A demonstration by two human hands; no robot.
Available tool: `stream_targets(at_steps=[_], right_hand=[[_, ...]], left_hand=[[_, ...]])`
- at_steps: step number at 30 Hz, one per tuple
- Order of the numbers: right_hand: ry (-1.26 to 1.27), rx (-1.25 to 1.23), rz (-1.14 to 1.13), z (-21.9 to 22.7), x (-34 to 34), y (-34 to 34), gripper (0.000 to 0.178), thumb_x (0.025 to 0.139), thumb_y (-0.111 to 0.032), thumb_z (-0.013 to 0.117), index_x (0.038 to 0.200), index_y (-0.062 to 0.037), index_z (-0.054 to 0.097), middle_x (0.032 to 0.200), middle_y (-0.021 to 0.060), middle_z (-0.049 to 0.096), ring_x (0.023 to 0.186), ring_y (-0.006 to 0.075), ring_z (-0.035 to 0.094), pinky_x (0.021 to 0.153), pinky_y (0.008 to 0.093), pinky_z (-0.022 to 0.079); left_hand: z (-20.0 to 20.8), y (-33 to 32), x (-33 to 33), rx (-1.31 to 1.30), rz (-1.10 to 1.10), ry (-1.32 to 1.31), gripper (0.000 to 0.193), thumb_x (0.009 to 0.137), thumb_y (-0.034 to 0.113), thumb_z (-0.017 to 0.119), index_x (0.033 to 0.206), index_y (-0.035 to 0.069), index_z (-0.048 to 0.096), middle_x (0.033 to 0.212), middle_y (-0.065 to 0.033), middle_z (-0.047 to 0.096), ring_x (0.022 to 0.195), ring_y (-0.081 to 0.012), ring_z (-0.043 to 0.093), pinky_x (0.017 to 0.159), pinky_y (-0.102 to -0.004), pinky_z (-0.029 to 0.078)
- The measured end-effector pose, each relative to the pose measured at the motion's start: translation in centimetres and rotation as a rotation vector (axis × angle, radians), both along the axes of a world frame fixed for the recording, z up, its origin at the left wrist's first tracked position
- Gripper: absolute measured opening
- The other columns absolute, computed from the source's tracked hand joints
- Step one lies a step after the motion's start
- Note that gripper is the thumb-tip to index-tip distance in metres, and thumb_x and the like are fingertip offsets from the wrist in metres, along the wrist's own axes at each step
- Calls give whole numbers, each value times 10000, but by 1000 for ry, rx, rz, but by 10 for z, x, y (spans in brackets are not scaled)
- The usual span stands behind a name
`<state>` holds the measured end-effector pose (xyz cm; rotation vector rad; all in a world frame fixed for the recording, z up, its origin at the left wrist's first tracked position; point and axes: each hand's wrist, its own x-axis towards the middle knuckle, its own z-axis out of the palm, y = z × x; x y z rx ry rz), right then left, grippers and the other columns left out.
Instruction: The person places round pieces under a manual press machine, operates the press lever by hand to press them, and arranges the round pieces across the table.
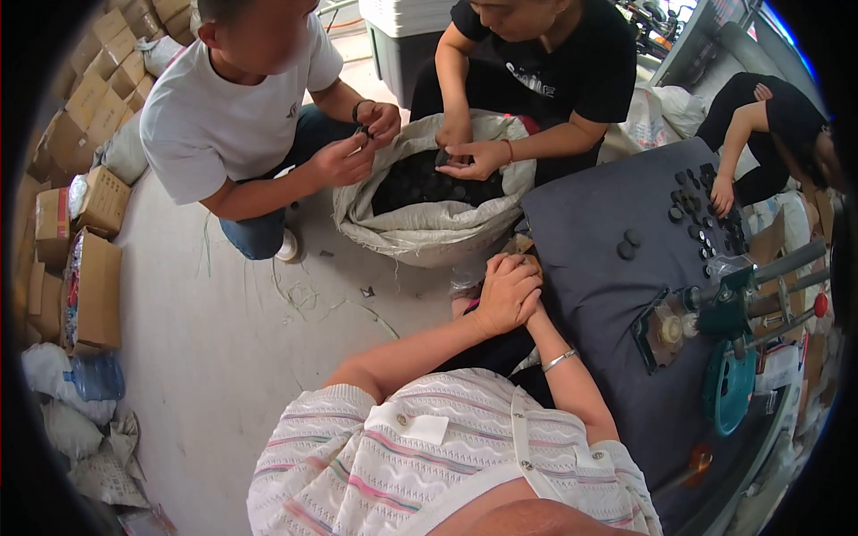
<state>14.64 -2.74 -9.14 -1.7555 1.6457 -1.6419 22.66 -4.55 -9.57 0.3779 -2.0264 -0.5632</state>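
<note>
Cardboard boxes [94,286] line the floor to my left; a green press [728,357] stands on the dark surface [608,268] right.

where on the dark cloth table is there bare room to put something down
The dark cloth is bare between the clasped hands and the two loose discs. The far right is crowded with small dark discs; the green press takes the near right.

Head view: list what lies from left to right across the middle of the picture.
Cardboard boxes → bare floor → white sack of dark pieces → clasped hands → two dark discs → green press tool.
</note>
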Motion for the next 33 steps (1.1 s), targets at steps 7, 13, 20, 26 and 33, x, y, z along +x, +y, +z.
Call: stream_targets(at_steps=[7, 13, 20, 26, 33], right_hand=[[-60, -23, -107, 5, 1, 12, 222, 899, -142, 648, 1085, -22, 636, 951, 134, 686, 867, 198, 658, 754, 303, 521], [-142, -20, -149, 1, -5, 26, 219, 905, -147, 644, 1085, -22, 636, 950, 130, 686, 863, 189, 655, 755, 298, 519], [-227, 5, -201, -16, -20, 63, 216, 913, -152, 641, 1086, -22, 636, 950, 126, 687, 859, 179, 651, 756, 293, 518], [-166, 85, -370, -22, -34, 92, 191, 953, -145, 604, 1080, -7, 640, 968, 84, 691, 851, 123, 614, 753, 273, 508], [-258, 236, -329, -7, -39, 111, 194, 957, -17, 518, 1104, 37, 632, 1036, 67, 687, 887, 132, 623, 805, 262, 501]], left_hand=[[1, 15, 2, -28, -39, -36, 326, 812, 211, 612, 1103, 69, 648, 1193, -118, 607, 1189, -352, 498, 1069, -526, 291], [-7, 32, 7, -83, -26, -89, 598, 823, 306, 618, 1352, 50, 505, 1477, -167, 413, 1371, -400, 334, 1137, -562, 175], [-20, 47, 2, -126, -205, -6, 644, 893, 407, 526, 1410, 33, 434, 1506, -219, 344, 1433, -429, 241, 1157, -583, 119], [-18, 32, -2, -93, -278, -229, 903, 886, 727, 343, 1452, 24, 352, 1518, -269, 281, 1389, -464, 273, 1128, -567, 196], [-26, 28, -9, -5, -335, -210, 902, 880, 704, 387, 1467, 22, 325, 1514, -262, 287, 1346, -451, 343, 1102, -524, 263]])
